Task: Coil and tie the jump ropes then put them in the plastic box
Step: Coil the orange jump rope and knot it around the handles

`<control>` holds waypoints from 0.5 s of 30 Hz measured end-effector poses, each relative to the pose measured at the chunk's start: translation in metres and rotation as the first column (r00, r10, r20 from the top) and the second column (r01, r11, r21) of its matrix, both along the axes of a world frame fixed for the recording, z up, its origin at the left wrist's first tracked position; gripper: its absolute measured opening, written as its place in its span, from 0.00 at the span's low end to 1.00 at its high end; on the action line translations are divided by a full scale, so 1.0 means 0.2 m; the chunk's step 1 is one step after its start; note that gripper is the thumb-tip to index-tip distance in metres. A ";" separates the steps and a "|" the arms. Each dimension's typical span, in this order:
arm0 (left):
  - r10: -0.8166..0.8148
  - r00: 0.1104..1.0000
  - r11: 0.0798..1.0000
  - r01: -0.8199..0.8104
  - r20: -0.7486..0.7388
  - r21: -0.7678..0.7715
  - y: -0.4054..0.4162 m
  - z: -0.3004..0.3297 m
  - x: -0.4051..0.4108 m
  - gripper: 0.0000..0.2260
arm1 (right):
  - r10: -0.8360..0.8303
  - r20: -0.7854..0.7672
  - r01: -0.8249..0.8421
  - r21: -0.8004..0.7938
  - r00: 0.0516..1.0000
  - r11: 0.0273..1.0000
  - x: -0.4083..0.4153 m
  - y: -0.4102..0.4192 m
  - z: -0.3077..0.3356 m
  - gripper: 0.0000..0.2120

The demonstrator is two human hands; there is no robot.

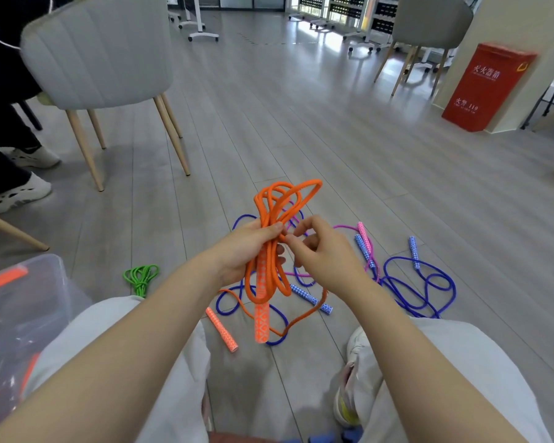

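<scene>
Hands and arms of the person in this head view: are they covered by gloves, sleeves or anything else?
No. The left hand and right hand wear no gloves, and both forearms are bare, with no sleeves, watch or rings showing. Light, pale trousers cover the legs below.

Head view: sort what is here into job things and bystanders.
Job:
- orange jump rope, gripped by left hand, pinched by right hand
- green rope, coiled
- blue ropes
- pink rope
- plastic box

Bystanders:
- grey chairs
- red cabinet
</scene>
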State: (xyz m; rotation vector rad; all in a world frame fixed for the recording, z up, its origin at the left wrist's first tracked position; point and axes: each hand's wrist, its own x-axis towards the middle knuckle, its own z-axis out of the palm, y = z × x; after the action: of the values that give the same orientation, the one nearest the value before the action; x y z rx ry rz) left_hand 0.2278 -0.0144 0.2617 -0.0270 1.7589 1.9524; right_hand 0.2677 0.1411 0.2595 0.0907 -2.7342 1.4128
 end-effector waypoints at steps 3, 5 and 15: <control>0.084 0.995 0.985 -0.090 0.046 0.145 -0.02 0.03 -0.03 0.08 | 0.005 0.041 -0.004 -0.022 0.999 1.000 -0.02 0.04 0.02 0.10; 0.133 0.988 0.962 -0.148 0.078 0.230 -0.07 0.06 -0.07 0.11 | 0.010 0.039 -0.009 -0.033 0.999 0.999 -0.02 0.08 0.04 0.09; 0.539 0.824 0.760 -0.564 0.174 0.323 -0.24 0.06 -0.19 0.17 | -0.052 0.026 0.054 -0.088 0.998 0.995 -0.03 0.30 0.11 0.05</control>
State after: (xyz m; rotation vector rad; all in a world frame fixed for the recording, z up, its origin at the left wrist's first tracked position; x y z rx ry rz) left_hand 0.1890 -0.0633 0.2743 -0.5431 1.4099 2.6371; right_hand 0.2612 0.2009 0.2817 -0.0036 -2.6664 1.5278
